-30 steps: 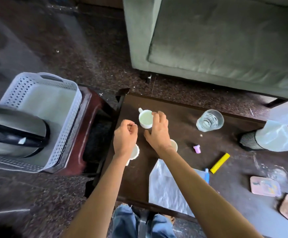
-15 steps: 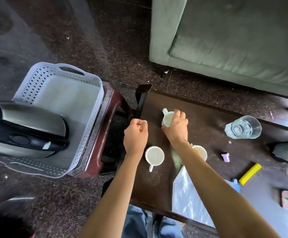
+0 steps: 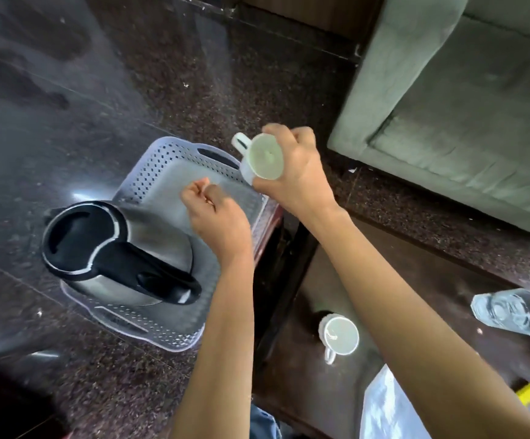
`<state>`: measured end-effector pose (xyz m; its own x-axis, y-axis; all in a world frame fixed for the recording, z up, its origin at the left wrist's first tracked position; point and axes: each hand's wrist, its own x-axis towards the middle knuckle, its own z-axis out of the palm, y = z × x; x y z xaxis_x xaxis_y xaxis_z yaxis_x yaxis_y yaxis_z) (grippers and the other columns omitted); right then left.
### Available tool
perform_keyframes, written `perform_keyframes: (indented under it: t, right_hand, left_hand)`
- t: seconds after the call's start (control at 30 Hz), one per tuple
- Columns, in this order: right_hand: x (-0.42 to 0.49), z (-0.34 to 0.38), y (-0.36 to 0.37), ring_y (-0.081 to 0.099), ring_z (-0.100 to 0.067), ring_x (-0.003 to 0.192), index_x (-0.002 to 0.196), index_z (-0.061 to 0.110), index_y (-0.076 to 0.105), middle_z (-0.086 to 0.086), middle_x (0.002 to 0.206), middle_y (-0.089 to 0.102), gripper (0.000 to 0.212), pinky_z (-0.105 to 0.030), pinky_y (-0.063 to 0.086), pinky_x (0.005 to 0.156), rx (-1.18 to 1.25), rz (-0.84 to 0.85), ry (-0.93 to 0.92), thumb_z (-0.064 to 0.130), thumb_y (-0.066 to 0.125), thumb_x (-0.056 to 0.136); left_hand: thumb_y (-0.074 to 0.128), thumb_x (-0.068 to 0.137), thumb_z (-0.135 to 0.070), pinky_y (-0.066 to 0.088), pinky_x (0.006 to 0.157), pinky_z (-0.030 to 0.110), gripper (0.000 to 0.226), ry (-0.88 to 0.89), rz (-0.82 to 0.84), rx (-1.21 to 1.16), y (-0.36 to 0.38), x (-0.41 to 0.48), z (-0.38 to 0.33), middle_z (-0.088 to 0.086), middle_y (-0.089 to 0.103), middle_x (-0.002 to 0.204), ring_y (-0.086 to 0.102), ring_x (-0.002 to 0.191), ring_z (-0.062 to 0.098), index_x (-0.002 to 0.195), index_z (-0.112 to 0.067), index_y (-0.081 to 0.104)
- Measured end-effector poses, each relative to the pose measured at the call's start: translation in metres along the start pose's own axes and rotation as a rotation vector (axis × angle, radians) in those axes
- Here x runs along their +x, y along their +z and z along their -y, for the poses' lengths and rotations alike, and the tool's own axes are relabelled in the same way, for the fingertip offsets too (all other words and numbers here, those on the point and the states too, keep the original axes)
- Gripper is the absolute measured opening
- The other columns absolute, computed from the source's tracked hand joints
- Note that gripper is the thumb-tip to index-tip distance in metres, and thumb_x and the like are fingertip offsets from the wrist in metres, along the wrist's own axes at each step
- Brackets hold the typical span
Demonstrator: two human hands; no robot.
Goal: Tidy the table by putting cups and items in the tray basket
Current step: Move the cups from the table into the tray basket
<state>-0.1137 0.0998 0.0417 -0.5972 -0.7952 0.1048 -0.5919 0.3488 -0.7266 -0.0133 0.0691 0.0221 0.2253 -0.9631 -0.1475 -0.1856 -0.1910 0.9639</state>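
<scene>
The right hand (image 3: 293, 172) grips a white cup (image 3: 262, 160), fingers curled round its body, at upper centre of the frame over the far right corner of the tray basket (image 3: 149, 166). The cup is tilted, its mouth toward the camera. The left hand (image 3: 218, 218) is curled into a fist over the basket, beside the kettle (image 3: 115, 248) standing in it. A second white cup (image 3: 339, 335) stands on the counter (image 3: 289, 359) at lower right.

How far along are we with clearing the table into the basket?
Done: only the kettle sits in the basket; no cup is in it yet. In hand: the right hand grips a white cup over the basket's far corner; the left hand is a fist, holding nothing visible. Left: a second white cup, the glass and the yellow item on the table.
</scene>
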Motion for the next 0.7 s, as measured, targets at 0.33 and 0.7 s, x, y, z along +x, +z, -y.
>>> perform_keyframes:
  t: [0.33,0.7]
  right_hand:
    - [0.071,0.031,0.118,0.028,-0.026,0.133,0.135,0.016,0.044,-0.002,0.133,0.05,0.08,-0.041,0.012,0.115,-0.497,0.507,-0.48,0.04,0.079,0.067]
    - [0.118,0.036,0.162,0.024,-0.027,0.135,0.128,0.02,0.045,0.004,0.127,0.054,0.067,-0.051,0.002,0.117,-0.488,0.613,-0.558,0.016,0.076,0.069]
  left_hand:
    - [0.037,0.098,-0.017,0.035,0.079,0.019,0.033,-0.398,-0.141,-0.189,-0.001,0.051,0.019,0.014,0.056,0.126,0.053,0.111,0.026,0.124,0.001,0.049]
    - [0.036,0.098,-0.014,0.041,0.098,0.033,0.029,-0.492,-0.134,-0.214,0.016,0.071,0.046,0.018,0.056,0.126,0.052,0.116,0.031,0.118,0.002,0.051]
